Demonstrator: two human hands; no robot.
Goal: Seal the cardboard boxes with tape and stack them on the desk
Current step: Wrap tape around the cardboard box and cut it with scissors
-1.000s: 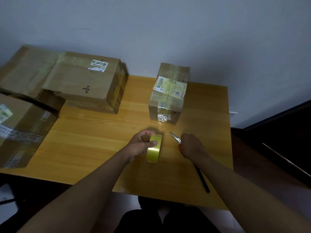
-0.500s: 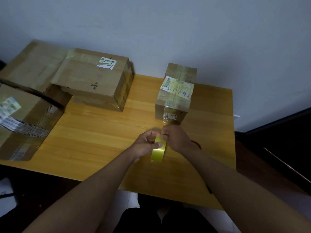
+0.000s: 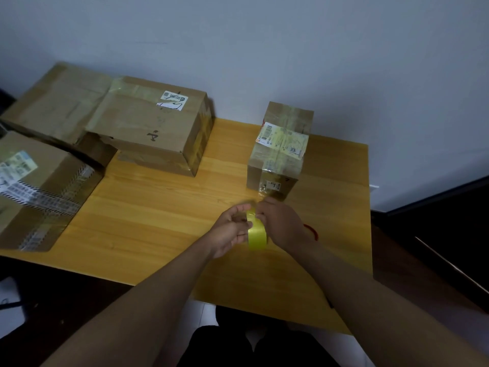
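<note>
The left hand [image 3: 229, 231] holds a yellow tape roll [image 3: 256, 234] upright on edge above the wooden surface [image 3: 164, 221], its grip curled round the roll with the thumb on the rim. The right hand [image 3: 280, 223] meets it from the other side — its fingers [image 3: 260, 213] pinch at the top of the roll, though whether they have the loose tape end cannot be told. A red cord [image 3: 311, 231] circles the right wrist.

Just beyond the hands stands a small cardboard box [image 3: 277, 152], already wrapped in clear tape, with a printed label on top. At the far left, a wider cardboard box [image 3: 156, 133] with a white sticker sits partly over a flat brown box [image 3: 55, 104]. A fourth box [image 3: 37, 192], crossed by striped tape, sits at the near left edge of the surface. Nothing lies between the hands and the small box — only bare wood.
</note>
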